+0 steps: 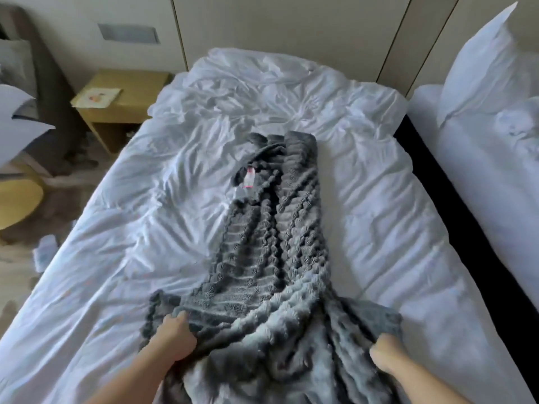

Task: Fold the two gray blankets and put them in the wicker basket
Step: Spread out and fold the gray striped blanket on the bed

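Where the bed (116,287) fills the middle of the view, its white cover lies rumpled in long creases, bunched thickest at the far end against a pale panelled wall (291,21). A dark gap separates it from a second bed (481,185) on the right, on which a white pillow (478,62) stands propped. To the left, a low wooden table (122,103) carries a card (97,97); nearer, part of a yellow round seat (17,196) shows over a wood-toned floor strewn with small pale items too blurred to identify.

The blanket (277,228) — gray, ribbed and tufted in texture — runs lengthwise down the bed as a narrow, loosely gathered strip, with a pink-and-white label (249,177) near its far end. Its near end widens and drapes toward the camera.

The left hand (172,339) is closed on the blanket's near left edge, fingers curled into the fabric, forearm entering from the lower left. The right hand (386,354) grips the near right edge — the fingers appear pinched around a fold, though motion blur softens the detail. Both hands sit low, apart, at roughly equal height.
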### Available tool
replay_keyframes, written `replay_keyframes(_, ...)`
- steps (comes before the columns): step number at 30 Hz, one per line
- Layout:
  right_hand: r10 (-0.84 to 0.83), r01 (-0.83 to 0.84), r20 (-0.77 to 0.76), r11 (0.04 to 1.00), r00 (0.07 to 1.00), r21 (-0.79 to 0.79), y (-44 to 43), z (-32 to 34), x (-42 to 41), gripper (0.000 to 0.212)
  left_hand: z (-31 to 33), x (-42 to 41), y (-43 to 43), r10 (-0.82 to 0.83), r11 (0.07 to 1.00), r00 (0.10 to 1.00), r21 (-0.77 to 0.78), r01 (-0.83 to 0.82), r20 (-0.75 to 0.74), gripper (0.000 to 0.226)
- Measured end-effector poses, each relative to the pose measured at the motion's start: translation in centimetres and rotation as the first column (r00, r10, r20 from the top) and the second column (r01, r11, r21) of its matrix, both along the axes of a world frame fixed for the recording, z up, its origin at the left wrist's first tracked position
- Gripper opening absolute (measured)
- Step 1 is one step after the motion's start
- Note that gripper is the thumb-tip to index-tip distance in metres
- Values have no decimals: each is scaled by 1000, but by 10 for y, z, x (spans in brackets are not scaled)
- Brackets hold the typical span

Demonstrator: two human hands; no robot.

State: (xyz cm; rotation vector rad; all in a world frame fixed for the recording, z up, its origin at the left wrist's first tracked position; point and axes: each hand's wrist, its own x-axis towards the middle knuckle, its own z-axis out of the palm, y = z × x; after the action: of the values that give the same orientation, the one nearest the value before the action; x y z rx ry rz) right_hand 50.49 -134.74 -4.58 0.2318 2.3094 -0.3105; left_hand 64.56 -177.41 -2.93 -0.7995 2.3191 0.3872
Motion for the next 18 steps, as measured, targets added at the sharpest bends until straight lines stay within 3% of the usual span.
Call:
replay_keyframes(1,-9,9,-10,1000,1000,11,-36,0,8,34,0,-11,9,40,999,993,33,-37,-111,46)
replay_keyframes(2,-95,91,-130,995,987,-38,-55,8,3,30,-1,-22,20,51,997,977,73,-37,-205,45)
replay_keyframes(5,-79,65,-110,990,991,-126,-89,7,-14,9,-5,-63,66,-36,970,940,216,115,-339,40)
replay_keyframes(9,-171,155,-59,965,983,-212,-113,-19,-21,52,-37,-107,123,-63,910,952,374,178,-299,76)
replay_keyframes(11,-166,150,-66,969,984,-194,-120,-33,-25,48,-49,-124,143,-172,913,970,343,223,-174,78)
replay_keyframes(13,-89,71,-120,986,989,-149,-125,-34,-29,30,-48,-135,153,-317,903,941,266,338,-120,53)
replay_keyframes(14,-87,64,-177,989,980,-132,-123,-30,-32,23,-42,-139,149,-274,914,942,252,318,-194,40)
replay_keyframes(16,-139,114,-358,989,923,-90,-107,-15,-45,20,-29,-150,119,73,960,908,276,48,-413,25)
replay_keyframes(18,-223,231,-486,972,845,-45,-70,-2,-63,14,-23,-156,53,438,899,732,278,-339,-522,28)
